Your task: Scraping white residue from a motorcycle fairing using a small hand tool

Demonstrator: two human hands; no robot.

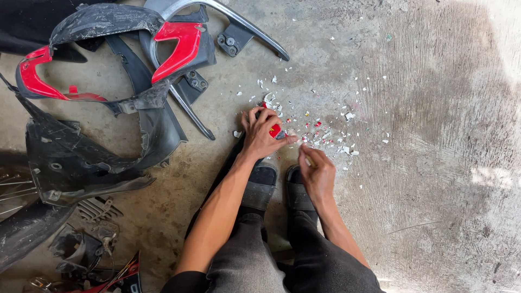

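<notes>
While the person crouches on the concrete floor [434, 108], the left hand [263, 133] is clamped on a small red plastic piece [275, 130]. Just to its right, the right hand [317, 173] pinches a thin tool [308, 160], with white and red chips [331, 138] scattered beyond both.

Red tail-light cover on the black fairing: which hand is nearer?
Left. The left hand is right of and below the red cover; the right hand is farther right and lower, by the sandals.
</notes>
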